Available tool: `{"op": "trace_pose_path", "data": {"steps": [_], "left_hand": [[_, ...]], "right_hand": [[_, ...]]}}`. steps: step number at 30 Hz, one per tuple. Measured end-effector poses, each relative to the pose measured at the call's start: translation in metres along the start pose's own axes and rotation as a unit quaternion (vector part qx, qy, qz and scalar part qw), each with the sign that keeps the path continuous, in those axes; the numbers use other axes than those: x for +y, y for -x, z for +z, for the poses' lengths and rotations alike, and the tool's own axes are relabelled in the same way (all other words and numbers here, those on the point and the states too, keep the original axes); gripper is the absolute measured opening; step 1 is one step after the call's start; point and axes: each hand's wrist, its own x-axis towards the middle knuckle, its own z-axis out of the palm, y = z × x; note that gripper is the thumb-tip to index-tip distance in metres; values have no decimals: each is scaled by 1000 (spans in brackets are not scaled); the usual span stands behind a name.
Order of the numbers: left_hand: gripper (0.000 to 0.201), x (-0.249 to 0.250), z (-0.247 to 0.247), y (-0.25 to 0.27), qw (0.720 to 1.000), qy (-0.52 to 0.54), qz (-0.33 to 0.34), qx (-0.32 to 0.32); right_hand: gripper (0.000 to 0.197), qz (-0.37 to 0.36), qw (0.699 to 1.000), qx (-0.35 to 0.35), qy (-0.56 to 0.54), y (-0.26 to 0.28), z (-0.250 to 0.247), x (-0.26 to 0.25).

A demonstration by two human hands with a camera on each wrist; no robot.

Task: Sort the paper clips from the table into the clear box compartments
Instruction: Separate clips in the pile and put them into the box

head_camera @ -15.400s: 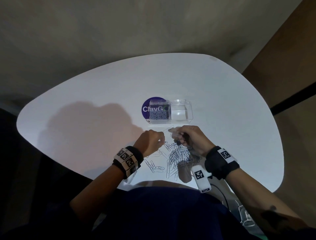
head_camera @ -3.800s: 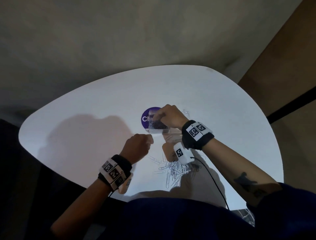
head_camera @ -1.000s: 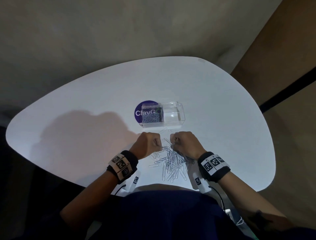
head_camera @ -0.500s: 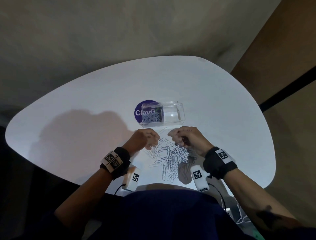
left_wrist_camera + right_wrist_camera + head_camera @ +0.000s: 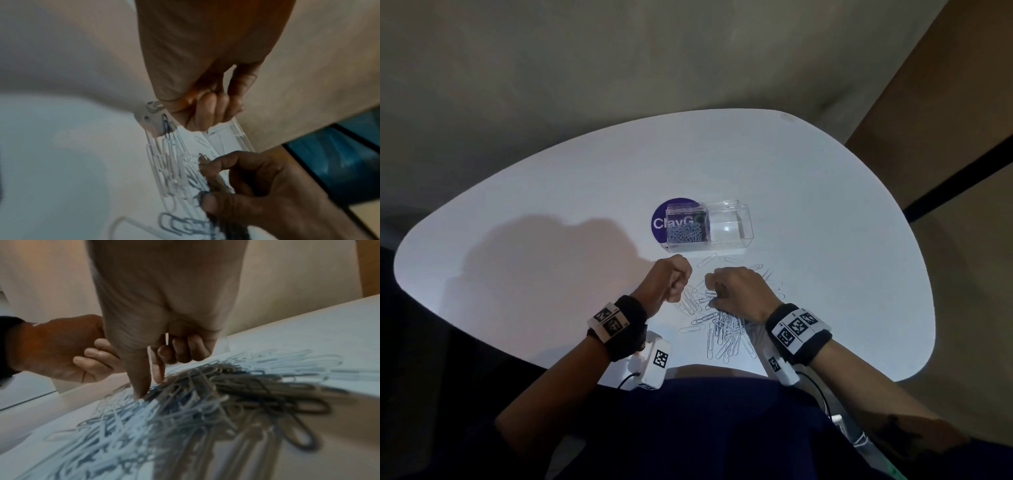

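Head view shows the white table [image 5: 825, 212] carrying the clear box [image 5: 743, 222], its left compartment already holding clips and its right one bare, with the heap of paper clips [image 5: 722, 329] lying on the near side between the two hands. Left hand [image 5: 671, 281] is curled into a fist, and whether it holds clips I cannot tell, while the right hand [image 5: 739, 287] has its grip narrowed, thumb and forefinger dipping into the heap. These clips look light, stiff and slick, apt to tangle, so I'd pinch one by its looped end.
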Motion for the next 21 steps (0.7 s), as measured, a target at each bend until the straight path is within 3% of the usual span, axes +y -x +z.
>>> {"op": "trace_pose_path", "data": {"steps": [3, 7, 10, 15, 19, 21], "left_hand": [[13, -2, 1, -1, 991, -131, 30, 9], [13, -12, 0, -4, 948, -289, 125, 44], [3, -18, 0, -5, 913, -365, 174, 55], [19, -24, 3, -5, 854, -472, 213, 51], [16, -25, 7, -4, 783, -565, 256, 30], [10, -24, 7, -5, 773, -578, 261, 32]], "right_hand": [[11, 7, 1000, 8, -14, -3, -1, 1], [12, 12, 997, 4, -80, -4, -2, 4], [10, 31, 988, 37, -148, -2, -7, 4], [10, 83, 955, 54, -280, 4, -15, 12], [27, 91, 946, 53, -306, 6, -17, 19], [17, 96, 946, 69, -303, 6, -18, 21]]}}
